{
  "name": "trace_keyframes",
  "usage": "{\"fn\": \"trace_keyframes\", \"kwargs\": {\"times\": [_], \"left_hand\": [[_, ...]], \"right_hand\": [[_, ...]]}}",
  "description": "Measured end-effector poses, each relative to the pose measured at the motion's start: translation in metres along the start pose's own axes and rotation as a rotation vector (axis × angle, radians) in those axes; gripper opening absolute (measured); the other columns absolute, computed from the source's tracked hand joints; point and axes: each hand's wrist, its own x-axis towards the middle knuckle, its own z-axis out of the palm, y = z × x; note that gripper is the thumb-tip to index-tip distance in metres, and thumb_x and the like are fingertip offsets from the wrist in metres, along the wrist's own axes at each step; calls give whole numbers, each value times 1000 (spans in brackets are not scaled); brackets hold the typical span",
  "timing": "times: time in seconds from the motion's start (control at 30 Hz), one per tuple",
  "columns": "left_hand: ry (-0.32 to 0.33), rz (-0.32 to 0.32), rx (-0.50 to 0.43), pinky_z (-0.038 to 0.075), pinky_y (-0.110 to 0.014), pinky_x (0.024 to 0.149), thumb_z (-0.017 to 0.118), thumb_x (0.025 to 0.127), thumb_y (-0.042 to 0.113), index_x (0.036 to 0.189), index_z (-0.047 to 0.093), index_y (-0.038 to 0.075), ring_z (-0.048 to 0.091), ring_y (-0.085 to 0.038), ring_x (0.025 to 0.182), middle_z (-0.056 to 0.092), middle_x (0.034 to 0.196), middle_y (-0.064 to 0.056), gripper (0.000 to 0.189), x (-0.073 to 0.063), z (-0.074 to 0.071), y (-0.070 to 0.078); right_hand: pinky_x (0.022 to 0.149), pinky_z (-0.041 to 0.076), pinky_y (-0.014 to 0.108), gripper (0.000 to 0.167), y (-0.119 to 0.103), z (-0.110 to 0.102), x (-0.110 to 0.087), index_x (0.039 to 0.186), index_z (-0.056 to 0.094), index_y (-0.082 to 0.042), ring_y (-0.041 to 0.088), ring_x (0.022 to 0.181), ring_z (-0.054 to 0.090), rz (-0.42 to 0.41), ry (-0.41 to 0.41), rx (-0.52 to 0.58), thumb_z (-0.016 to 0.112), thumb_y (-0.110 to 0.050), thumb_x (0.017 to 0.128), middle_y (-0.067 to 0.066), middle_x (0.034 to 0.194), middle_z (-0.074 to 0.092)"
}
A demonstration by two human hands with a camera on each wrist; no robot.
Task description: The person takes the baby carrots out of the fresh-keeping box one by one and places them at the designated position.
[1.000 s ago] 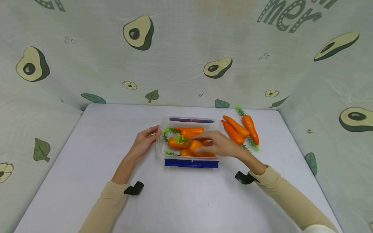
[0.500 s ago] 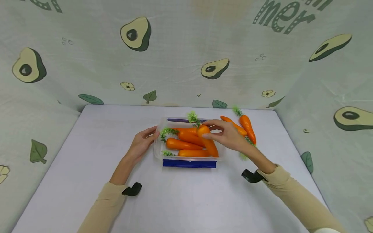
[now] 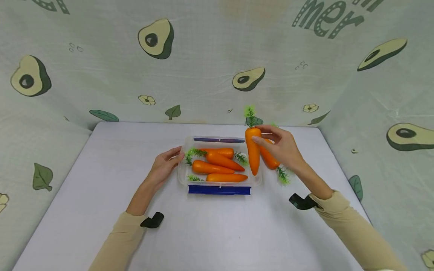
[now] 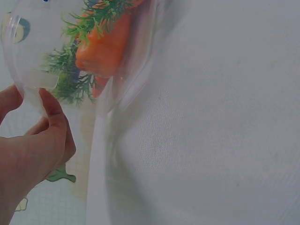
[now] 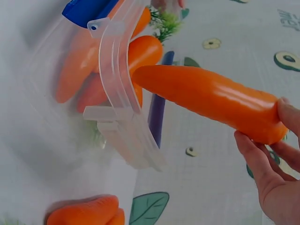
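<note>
A clear plastic container (image 3: 219, 183) with blue side latches stands on the table, several orange carrots (image 3: 220, 177) with green tops lying inside. At its left end my left hand (image 3: 164, 165) pinches the rim between thumb and fingers, also plain in the left wrist view. My right hand (image 3: 279, 145) holds one carrot (image 3: 252, 150) near its leafy end, above the container's right end. This carrot hangs with its tip down and its green top up. In the right wrist view the held carrot (image 5: 211, 101) shows its tip by the container's wall (image 5: 115, 70).
Other carrots (image 3: 270, 157) lie on the table right of the container, partly hidden behind my right hand. A white cloth covers the table (image 3: 217, 233). Behind it hangs a curtain (image 3: 203, 56) printed with avocados and leaves.
My right hand has taken a carrot from inside the container, lifted it and moved it to the right, turning it upright. The left hand keeps its place on the rim.
</note>
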Motion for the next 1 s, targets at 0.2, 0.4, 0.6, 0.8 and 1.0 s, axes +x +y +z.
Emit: {"fn": "trace_keyframes", "kwargs": {"times": [0.2, 0.4, 0.6, 0.8, 1.0], "left_hand": [[8, -1, -3, 47, -21, 103, 65, 104, 23, 153, 48, 3, 53, -13, 119, 47, 149, -15, 55, 0, -1, 0], [10, 5, -23, 48, -16, 96, 64, 104, 20, 152, 48, 1, 54, -10, 114, 47, 147, -15, 54, 1, 0, 2], [14, 1, -25, 48, -15, 96, 64, 104, 20, 152, 48, 1, 54, -9, 114, 48, 146, -14, 54, 1, -1, 2], [11, -4, -26, 48, -14, 97, 64, 104, 21, 152, 47, 1, 53, -10, 116, 46, 147, -14, 55, 3, -1, 1], [5, -10, -21, 47, -15, 99, 65, 104, 23, 152, 47, 1, 52, -11, 117, 46, 149, -14, 56, 2, -1, 0]], "right_hand": [[92, 52, 16, 49, 8, -14, -1, 140, 63, -8, 30, 118, 65, 86, 35, -24, 71, -33, 99, 12, 134, 65], [87, 54, 16, 55, 17, -29, -4, 143, 61, -11, 31, 122, 63, 173, 72, -34, 69, -43, 99, 11, 135, 63], [85, 56, 18, 54, 29, -42, -10, 142, 61, -10, 12, 112, 66, 207, 122, 14, 69, -41, 99, 5, 129, 63], [84, 56, 17, 54, 48, -55, -20, 141, 61, -9, 2, 100, 66, 259, 162, 46, 69, -41, 99, -4, 125, 62], [83, 55, 15, 60, 68, -68, -34, 144, 58, -4, -2, 100, 64, 325, 199, 45, 68, -42, 99, -9, 123, 59]]}}
